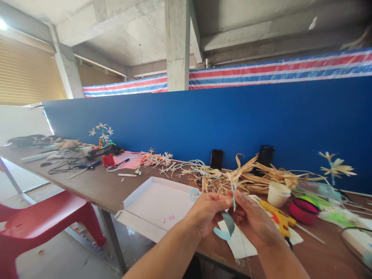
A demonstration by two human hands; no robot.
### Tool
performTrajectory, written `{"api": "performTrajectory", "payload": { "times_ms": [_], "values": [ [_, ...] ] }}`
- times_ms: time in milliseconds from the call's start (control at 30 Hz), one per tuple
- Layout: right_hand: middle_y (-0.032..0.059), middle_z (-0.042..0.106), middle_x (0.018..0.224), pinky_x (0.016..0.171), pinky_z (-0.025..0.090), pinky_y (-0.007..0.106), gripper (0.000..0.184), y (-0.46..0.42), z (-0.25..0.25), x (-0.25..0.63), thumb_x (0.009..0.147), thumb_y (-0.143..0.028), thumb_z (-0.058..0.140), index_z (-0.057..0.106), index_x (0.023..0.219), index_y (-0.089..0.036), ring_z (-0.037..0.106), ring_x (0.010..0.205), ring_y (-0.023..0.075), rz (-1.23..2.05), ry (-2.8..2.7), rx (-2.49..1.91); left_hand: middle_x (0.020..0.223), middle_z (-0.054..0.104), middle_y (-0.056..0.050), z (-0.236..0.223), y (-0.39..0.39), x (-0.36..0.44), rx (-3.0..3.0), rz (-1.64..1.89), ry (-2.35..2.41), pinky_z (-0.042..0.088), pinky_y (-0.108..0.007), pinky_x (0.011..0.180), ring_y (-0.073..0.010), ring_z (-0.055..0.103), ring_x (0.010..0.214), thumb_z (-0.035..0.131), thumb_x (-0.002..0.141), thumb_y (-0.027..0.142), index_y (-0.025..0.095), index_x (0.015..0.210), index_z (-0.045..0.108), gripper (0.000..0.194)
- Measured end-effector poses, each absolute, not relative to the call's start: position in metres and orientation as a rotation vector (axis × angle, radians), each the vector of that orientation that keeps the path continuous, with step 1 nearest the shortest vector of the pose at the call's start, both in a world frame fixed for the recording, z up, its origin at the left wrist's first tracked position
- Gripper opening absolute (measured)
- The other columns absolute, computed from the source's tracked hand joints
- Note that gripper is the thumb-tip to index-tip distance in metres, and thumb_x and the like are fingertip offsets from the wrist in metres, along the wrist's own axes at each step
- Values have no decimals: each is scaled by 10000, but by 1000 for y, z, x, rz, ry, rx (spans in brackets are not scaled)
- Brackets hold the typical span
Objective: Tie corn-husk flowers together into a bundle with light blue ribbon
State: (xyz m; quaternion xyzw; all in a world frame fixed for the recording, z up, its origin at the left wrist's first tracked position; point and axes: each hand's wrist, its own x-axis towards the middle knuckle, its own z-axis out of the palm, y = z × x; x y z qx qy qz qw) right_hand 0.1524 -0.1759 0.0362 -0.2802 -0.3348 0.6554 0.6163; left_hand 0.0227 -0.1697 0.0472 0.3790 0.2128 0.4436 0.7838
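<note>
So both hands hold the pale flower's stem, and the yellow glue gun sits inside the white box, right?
No: the head view shows the yellow glue gun outside the white box, to its right. The left hand and right hand do hold the pale flower's stem.

A blue partition [174, 120] stands before a concrete pillar [178, 46].

A single head camera is looking out from above the person's forearms [168, 250], which are entering at the bottom edge, and is facing across the brown table [106, 189] toward the blue partition [186, 120]. It is viewing the left hand [205, 212] and right hand [252, 213] from close by, while its wide view is also taking in the concrete ceiling [130, 40] and, at left, the red chair [49, 217].
</note>
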Motion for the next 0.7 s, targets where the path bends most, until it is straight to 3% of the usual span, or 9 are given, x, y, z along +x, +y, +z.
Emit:
{"api": "performTrajectory", "payload": {
  "times_ms": [267,400,567,700],
  "values": [
    [-33,497,531,487,384,195,200,-170,27,155,680,-341,742,711,818,-200,385,483,66,1514,-822,-646,613,617,-45,52,-173,19,853,946,447,442,-227,615,-106,565,565,790,566,285,74,651,625,281],
    [-16,557,586,530,397,204,194,-168,24,160,686,-340,739,712,822,-205,432,524,76,1505,-907,-651,583,583,-15,55,-173,13,851,900,557,412,-210,559,-84,518,527,818,499,296,76,656,625,332],
    [10,584,609,482,355,205,242,-164,20,168,654,-379,755,714,795,-188,432,524,84,1562,-1023,-664,573,574,-1,54,-171,11,901,877,612,391,-203,546,-77,507,521,832,452,304,79,649,634,359],
    [-4,532,557,432,292,175,248,-164,16,169,643,-392,759,713,740,-169,346,479,53,1633,-991,-599,640,611,-22,48,-171,10,892,861,532,420,-219,602,-95,546,574,830,468,283,85,644,640,327]
  ]
}}
